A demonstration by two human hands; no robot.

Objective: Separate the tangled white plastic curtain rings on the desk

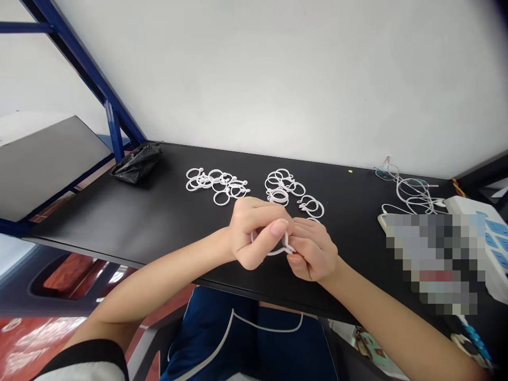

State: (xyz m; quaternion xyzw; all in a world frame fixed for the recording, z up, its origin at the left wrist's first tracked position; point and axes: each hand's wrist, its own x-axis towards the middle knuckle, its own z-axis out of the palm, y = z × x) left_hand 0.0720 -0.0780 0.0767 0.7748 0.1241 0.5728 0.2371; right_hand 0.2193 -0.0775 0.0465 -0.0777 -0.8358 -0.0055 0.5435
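Both my hands meet above the front part of the black table. A thin white curtain ring is held between them, its lower arc showing below the fingers. My left hand is closed on the ring, thumb laid over the bent fingers. My right hand pinches the ring's right side near its small joined end. The fingers hide much of the ring. Behind the hands lie two loose groups of similar rings, a left group and a right group, some overlapping.
A crumpled black plastic bag lies at the far left. On the right are glasses, a coiled white cable, a pixelated phone-like object and a white power strip. A wall stands behind, with a blue metal frame at left.
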